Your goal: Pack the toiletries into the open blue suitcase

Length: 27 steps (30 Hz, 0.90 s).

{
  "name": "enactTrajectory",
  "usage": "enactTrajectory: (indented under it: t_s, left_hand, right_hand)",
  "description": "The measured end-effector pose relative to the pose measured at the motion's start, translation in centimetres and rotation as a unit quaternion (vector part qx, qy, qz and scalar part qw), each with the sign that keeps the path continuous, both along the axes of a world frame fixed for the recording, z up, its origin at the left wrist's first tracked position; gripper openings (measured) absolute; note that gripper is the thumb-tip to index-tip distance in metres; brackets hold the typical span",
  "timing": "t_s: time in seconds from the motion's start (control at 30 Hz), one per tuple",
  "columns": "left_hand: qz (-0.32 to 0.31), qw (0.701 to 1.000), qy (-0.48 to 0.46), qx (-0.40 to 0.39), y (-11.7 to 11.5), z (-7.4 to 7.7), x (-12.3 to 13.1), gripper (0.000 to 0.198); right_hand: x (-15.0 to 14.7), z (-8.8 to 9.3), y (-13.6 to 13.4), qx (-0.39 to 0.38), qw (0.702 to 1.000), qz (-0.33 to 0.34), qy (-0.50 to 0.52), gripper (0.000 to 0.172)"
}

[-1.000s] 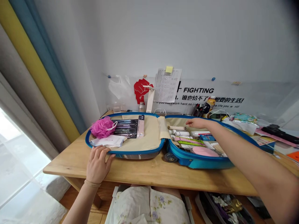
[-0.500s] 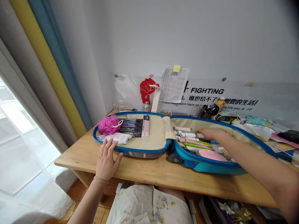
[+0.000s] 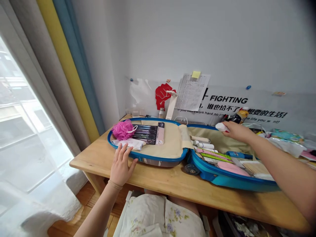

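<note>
An open blue suitcase lies on the wooden table. My right hand is closed around a small white bottle, raised above the right half. Under it are white tubes, a pink oval item, a blue bottle and a bundle of cotton swabs. My left hand lies open with fingers spread at the front rim of the left half. Its fingertips reach a white packet. Behind that sit a pink bath puff and a pack of toothbrushes.
The wooden table stands against a wall with a poster and pinned papers. Bags and small items crowd its right end. Curtains hang by the window at left. An open drawer-like bin is below.
My right hand has lifted the white bottle up out of the suitcase's right half. The left hand stays at the rim. The view has shifted, so everything appears further right or left slightly.
</note>
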<state>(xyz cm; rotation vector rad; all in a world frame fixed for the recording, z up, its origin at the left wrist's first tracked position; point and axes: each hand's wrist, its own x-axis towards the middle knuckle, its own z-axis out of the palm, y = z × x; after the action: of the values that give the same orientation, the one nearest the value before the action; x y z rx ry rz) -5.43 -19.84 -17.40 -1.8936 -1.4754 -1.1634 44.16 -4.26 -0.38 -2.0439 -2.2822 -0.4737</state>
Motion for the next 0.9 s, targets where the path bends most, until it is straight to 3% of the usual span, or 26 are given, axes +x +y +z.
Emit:
enactTrajectory:
  t_s: [0.1, 0.2, 0.3, 0.4, 0.57, 0.73, 0.9]
  left_hand:
    - [0.0, 1.0, -0.003, -0.005, 0.0, 0.1, 0.0, 0.046]
    - [0.001, 1.0, 0.0, -0.003, 0.0, 0.1, 0.0, 0.046]
    - [0.003, 1.0, 0.004, -0.003, -0.1, 0.0, 0.0, 0.046]
    - [0.002, 1.0, 0.001, -0.008, -0.1, 0.0, 0.0, 0.046]
    - [0.003, 1.0, 0.005, -0.011, -0.1, -0.1, 0.0, 0.046]
    - [0.003, 1.0, -0.002, -0.022, -0.1, -0.2, 0.0, 0.047]
    - [0.003, 1.0, -0.002, -0.019, -0.1, -0.1, 0.0, 0.046]
  right_hand:
    - [-3.4, 2.8, 0.2, 0.023, 0.998, 0.037, 0.045, 0.052]
    - [-9.4, 4.8, 0.2, 0.013, 0.981, 0.141, 0.132, 0.059]
    - [-17.0, 5.3, 0.2, -0.114, 0.952, 0.248, 0.138, 0.065]
    - [-24.2, 3.8, 0.4, -0.226, 0.93, 0.271, 0.102, 0.068]
    - [-32.5, -0.4, 1.4, -0.256, 0.914, 0.311, 0.046, 0.051]
    - [-37.0, -3.2, 2.0, -0.242, 0.907, 0.345, -0.004, 0.04]
    - [-38.5, -4.6, 1.8, -0.19, 0.913, 0.358, -0.038, 0.036]
